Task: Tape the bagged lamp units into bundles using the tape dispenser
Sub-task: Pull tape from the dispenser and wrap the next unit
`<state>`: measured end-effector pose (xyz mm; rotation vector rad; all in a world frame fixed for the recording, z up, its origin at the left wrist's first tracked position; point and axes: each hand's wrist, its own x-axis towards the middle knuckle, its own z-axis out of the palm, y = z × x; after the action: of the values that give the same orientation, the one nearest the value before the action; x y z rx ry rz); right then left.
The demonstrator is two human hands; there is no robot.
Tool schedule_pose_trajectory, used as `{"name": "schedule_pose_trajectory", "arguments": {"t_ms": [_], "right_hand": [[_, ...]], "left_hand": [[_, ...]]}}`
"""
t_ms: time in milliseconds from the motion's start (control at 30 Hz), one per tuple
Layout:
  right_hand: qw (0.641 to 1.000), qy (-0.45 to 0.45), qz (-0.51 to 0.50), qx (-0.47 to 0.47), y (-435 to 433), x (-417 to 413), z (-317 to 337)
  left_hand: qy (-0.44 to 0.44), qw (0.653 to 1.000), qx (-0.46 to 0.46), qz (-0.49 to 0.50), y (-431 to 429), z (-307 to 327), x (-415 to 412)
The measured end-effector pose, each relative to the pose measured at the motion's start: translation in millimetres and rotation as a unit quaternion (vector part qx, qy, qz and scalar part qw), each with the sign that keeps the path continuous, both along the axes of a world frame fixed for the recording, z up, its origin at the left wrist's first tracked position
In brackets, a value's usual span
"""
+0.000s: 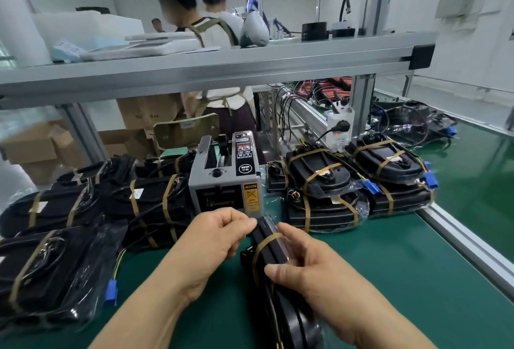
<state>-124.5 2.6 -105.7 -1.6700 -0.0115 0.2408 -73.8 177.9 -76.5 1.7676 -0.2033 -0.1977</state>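
On the green mat, just in front of the dispenser, both hands hold a pair of bagged units standing on edge, its far end up near the dispenser's slot and its near end running down out of view. A strip of tan tape crosses over the upper edge of the units and runs down the left face. The left hand has its fingers curled, thumb and forefinger pinching the units' far top edge just above the tape. The right hand wraps the units from the right, fingers bent over the top edge and thumb pressed on the left face beside the tape. Taped bundles lie packed together left of the dispenser, one nearer with a blue connector on yellow-green wires at its side. More taped bundles, also with blue connectors, lie to its right along the aluminium rail. A grey shelf spans overhead, and two people stand beyond it with their backs turned. Cardboard boxes sit at the far left, and a white power strip is fixed to the post behind the right-hand bundles.
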Motion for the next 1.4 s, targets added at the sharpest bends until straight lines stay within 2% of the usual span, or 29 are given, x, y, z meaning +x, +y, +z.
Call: {"name": "schedule_pose_trajectory", "arguments": {"t_ms": [233,400,667,800,900,1200,1400], "right_hand": [[1.000,-0.012,-0.004,0.027,2,1,-2],[0.999,-0.005,-0.016,0.033,2,1,-6],[0.998,-0.034,-0.041,0.025,3,-3,-2],[0.992,-0.090,-0.077,-0.043,6,-10,3],[0.987,-0.122,-0.096,-0.047,8,-12,4],[0.987,-0.129,-0.093,0.006,9,-15,3],[0.984,-0.142,-0.104,-0.022,12,-16,1]], "left_hand": [[0.001,0.998,0.053,-0.020,-7,3,13],[0.020,0.999,0.036,-0.030,-8,6,15],[0.101,0.990,-0.086,-0.049,-7,10,9],[0.121,0.978,-0.138,-0.097,-5,8,-1],[0.115,0.977,-0.141,-0.115,-7,3,-9],[0.043,0.993,-0.066,-0.084,-7,3,-18],[-0.010,0.997,-0.041,-0.063,-9,2,-23]]}}
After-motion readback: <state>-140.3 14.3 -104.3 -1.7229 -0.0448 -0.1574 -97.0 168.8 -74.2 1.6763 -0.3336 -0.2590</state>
